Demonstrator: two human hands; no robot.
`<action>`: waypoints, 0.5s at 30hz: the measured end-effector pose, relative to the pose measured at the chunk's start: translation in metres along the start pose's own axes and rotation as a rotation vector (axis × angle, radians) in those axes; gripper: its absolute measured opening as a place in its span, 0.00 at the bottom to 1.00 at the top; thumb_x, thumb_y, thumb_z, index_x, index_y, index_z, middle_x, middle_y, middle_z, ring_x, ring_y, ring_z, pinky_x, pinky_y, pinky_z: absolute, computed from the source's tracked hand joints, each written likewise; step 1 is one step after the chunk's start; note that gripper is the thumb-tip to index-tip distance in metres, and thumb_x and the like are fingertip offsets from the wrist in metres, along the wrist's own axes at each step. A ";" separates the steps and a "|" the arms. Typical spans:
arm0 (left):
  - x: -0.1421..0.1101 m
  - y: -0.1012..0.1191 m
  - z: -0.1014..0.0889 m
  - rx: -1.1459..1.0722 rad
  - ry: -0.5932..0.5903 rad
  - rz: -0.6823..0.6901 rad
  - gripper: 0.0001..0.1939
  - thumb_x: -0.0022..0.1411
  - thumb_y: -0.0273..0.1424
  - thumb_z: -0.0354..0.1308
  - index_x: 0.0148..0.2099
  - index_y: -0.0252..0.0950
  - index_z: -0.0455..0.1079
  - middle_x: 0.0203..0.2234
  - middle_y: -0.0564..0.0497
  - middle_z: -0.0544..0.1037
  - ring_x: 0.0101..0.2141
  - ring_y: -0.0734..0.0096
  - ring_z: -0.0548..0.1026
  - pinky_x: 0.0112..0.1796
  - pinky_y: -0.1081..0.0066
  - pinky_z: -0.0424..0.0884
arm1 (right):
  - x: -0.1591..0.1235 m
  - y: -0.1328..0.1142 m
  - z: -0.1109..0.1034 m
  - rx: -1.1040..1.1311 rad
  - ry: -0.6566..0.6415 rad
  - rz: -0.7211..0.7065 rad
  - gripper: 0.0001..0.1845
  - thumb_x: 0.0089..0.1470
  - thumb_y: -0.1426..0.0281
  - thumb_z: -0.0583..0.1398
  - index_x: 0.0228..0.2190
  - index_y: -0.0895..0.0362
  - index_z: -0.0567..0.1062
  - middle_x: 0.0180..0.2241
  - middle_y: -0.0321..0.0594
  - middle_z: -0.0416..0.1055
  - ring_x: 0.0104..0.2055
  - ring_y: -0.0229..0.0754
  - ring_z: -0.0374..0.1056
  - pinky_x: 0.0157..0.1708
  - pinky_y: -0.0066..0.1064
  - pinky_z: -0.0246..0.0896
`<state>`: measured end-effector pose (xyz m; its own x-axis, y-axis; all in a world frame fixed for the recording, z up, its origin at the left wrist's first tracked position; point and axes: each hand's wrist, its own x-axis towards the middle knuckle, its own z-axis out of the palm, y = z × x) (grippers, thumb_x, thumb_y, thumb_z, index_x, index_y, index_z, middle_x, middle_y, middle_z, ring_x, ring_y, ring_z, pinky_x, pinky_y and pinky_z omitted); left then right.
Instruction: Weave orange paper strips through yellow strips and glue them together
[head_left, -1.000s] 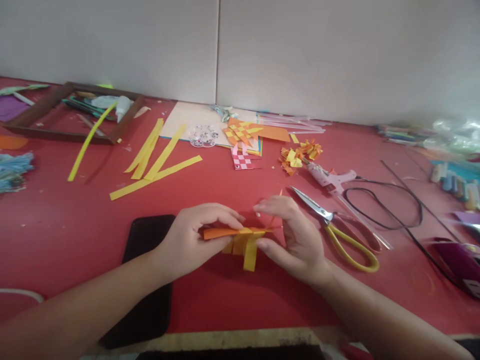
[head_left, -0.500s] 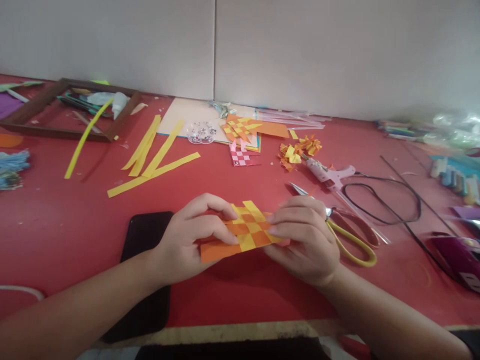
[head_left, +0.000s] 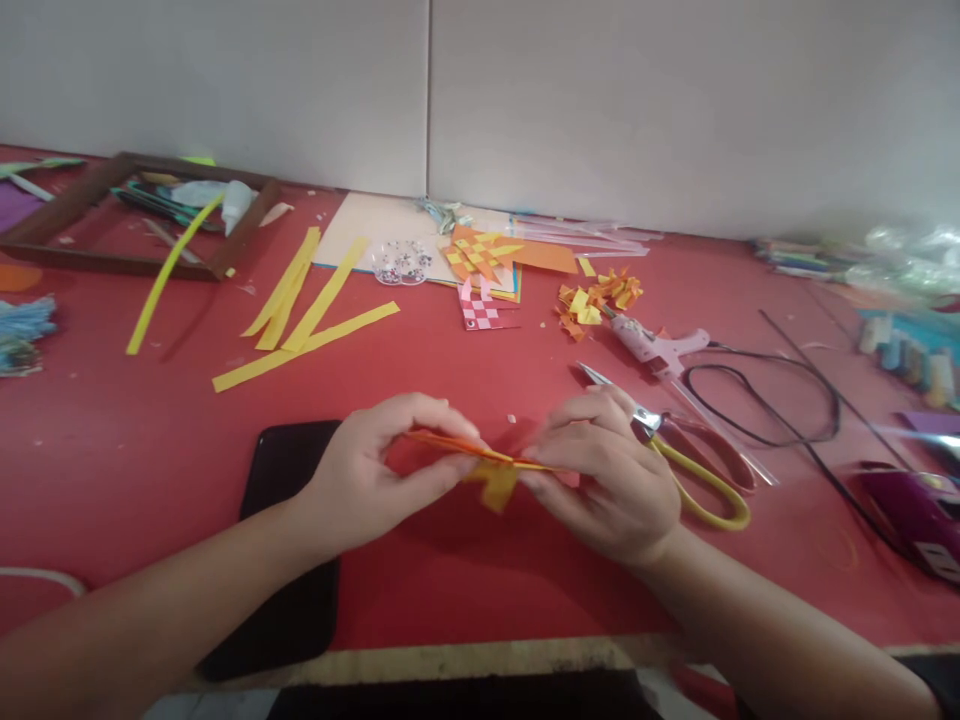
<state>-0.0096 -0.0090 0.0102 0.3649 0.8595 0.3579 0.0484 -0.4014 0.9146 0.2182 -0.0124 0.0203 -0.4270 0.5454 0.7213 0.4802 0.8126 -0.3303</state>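
Between my two hands is a woven paper piece (head_left: 495, 462) of orange and yellow strips, turned nearly edge-on above the red table. Thumb and fingers of my left hand (head_left: 390, 470) pinch its left end. My right hand (head_left: 611, 470) grips the other end, its fingers slightly blurred. Yellow strip ends hang below the middle of the weave; its checkered face is hidden. Just beyond my right hand lie scissors (head_left: 701, 490) with yellow and red handles. A black phone (head_left: 289, 530) rests under my left forearm.
Yellow paper strips (head_left: 300, 345) lie at left behind my hands, near a brown wooden frame (head_left: 112, 265) holding tools. At the back are a pink checkered paper fish (head_left: 480, 308), another orange-yellow weave (head_left: 480, 255) and paper scraps (head_left: 592, 300). A pink glue gun (head_left: 660, 345) trails a black cord (head_left: 750, 440).
The woven paper has been tilted from showing its checkered face to nearly edge-on, with strip ends now hanging down. Both hands keep hold of it in about the same place.
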 end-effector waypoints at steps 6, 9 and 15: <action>0.005 0.006 -0.001 -0.365 -0.111 -0.485 0.29 0.57 0.34 0.68 0.58 0.41 0.63 0.26 0.57 0.77 0.25 0.76 0.76 0.28 0.79 0.72 | 0.001 -0.004 0.001 0.102 -0.031 0.182 0.05 0.56 0.74 0.60 0.28 0.55 0.71 0.24 0.35 0.72 0.32 0.41 0.69 0.38 0.40 0.60; 0.007 0.006 -0.001 -0.453 -0.102 -0.553 0.36 0.56 0.34 0.69 0.63 0.41 0.57 0.33 0.54 0.80 0.34 0.71 0.79 0.34 0.76 0.75 | -0.002 -0.010 0.007 0.143 -0.017 0.326 0.09 0.57 0.73 0.60 0.25 0.55 0.70 0.24 0.35 0.70 0.30 0.39 0.68 0.36 0.37 0.61; 0.006 -0.003 0.004 -0.337 -0.029 -0.474 0.48 0.51 0.26 0.71 0.68 0.39 0.49 0.27 0.56 0.79 0.32 0.67 0.81 0.32 0.72 0.78 | -0.005 -0.017 0.021 0.150 -0.024 0.397 0.12 0.58 0.72 0.60 0.24 0.55 0.67 0.22 0.33 0.68 0.28 0.37 0.66 0.34 0.34 0.62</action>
<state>-0.0038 -0.0040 0.0090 0.4013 0.9097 -0.1066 -0.0844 0.1527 0.9847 0.1964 -0.0243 0.0099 -0.2499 0.8251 0.5067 0.4950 0.5586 -0.6656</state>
